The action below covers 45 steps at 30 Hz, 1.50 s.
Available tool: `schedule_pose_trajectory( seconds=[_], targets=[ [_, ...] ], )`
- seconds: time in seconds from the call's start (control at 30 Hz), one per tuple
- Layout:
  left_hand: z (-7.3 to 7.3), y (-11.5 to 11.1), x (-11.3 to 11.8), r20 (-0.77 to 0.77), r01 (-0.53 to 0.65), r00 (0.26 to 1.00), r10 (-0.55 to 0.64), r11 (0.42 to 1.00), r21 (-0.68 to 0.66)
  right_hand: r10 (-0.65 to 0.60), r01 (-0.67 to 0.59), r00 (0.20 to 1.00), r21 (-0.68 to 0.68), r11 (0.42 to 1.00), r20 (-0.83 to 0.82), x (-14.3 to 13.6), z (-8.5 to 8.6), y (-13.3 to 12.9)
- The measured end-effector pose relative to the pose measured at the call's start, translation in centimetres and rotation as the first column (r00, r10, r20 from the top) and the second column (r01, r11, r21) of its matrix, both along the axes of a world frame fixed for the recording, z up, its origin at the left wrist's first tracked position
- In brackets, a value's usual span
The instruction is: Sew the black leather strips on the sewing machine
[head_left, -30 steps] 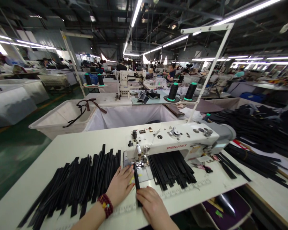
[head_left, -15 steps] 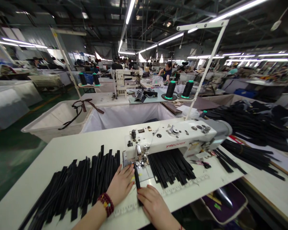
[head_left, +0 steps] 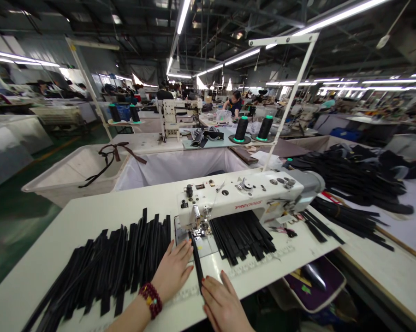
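A narrow black strip (head_left: 196, 263) runs from under the presser foot (head_left: 196, 227) of a white sewing machine (head_left: 228, 200) toward me. My left hand (head_left: 173, 267), with a beaded bracelet at the wrist, lies flat left of the strip. Its fingers are stretched, their tips beside the strip close to the foot. My right hand (head_left: 225, 302) rests at the strip's near end, fingers extended and fingertips at its right edge; its thumb is mostly hidden. Many black strips (head_left: 121, 263) lie in a row on the left, and another pile (head_left: 244, 237) sits under the machine arm.
Small scissors (head_left: 287, 231) lie right of the machine arm. Beyond the table's far edge stands a cloth-lined bin (head_left: 173, 166). Thread cones (head_left: 241, 129) stand behind it. Black pieces (head_left: 353, 173) are heaped at right. A person (head_left: 234, 105) works farther back.
My right hand has flattened and drawn slightly away, uncovering more of the strip's near end. My left hand stays beside the foot. The whole view has shifted a little.
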<state>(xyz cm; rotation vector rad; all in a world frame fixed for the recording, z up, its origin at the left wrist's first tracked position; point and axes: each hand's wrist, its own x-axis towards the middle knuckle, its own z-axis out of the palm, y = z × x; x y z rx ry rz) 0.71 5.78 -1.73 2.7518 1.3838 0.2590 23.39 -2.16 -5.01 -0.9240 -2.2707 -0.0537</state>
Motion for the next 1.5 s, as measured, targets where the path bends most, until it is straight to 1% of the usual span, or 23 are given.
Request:
schedule_pose_trajectory(
  seconds=[0.1,0.17,0.23,0.37,0.53,0.7,0.9,1.1,1.2,1.27,1.33,1.43,1.5],
  targets=[
    [-0.1,0.8,-0.1,0.015,-0.017,1.0,0.017,1.0,-0.007,0.016,-0.015,1.0,-0.06,0.998,0.018,0.0,1.4,0.7],
    [-0.1,1.4,-0.1,0.014,-0.021,1.0,0.022,1.0,-0.001,0.016,-0.014,1.0,-0.1,0.995,0.024,-0.2,1.8,1.4],
    [-0.1,1.8,-0.2,-0.001,-0.026,1.0,0.026,1.0,0.004,-0.001,0.002,1.0,-0.126,0.992,0.009,-0.6,1.7,2.0],
    [0.1,2.4,-0.2,-0.026,-0.034,0.999,0.034,0.999,0.006,-0.045,0.035,0.997,-0.144,0.989,-0.064,-1.4,0.9,3.2],
    [0.0,2.9,0.0,-0.029,-0.056,0.998,0.056,0.998,0.001,-0.053,0.048,0.998,-0.18,0.983,-0.026,-1.9,0.9,4.9],
    [-0.3,3.3,0.2,-0.029,-0.093,0.995,0.092,0.995,-0.026,-0.049,0.047,0.999,-0.169,0.984,-0.009,-2.3,1.0,6.6],
    [-0.3,3.8,0.0,-0.044,-0.101,0.994,0.098,0.992,-0.073,-0.034,0.038,0.999,-0.154,0.987,0.027,-3.0,0.8,8.7],
    [-0.7,4.0,-0.1,-0.026,-0.095,0.995,0.093,0.994,-0.053,-0.075,0.087,0.989,-0.092,0.992,0.131,-4.0,0.5,10.4],
    [-0.6,4.1,0.1,-0.021,-0.093,0.996,0.092,0.994,-0.057,-0.098,0.108,0.985,-0.062,0.992,0.141,-4.6,0.2,11.0],
    [-0.3,4.0,0.0,-0.011,-0.102,0.995,0.102,0.992,-0.07,-0.114,0.12,0.986,-0.045,0.992,0.121,-4.8,0.2,11.1],
    [0.2,4.1,-0.2,0.013,-0.099,0.995,0.1,0.992,-0.083,-0.121,0.126,0.988,-0.04,0.991,0.098,-4.7,0.2,10.7],
    [1.2,4.7,-1.0,0.076,-0.078,0.994,0.084,0.994,-0.081,-0.103,0.106,0.994,-0.072,0.992,0.036,-4.1,0.4,8.7],
    [1.7,5.8,-1.4,0.117,-0.081,0.989,0.086,0.995,-0.049,-0.078,0.077,0.997,-0.094,0.993,-0.004,-3.5,0.4,6.8]
  ],
)
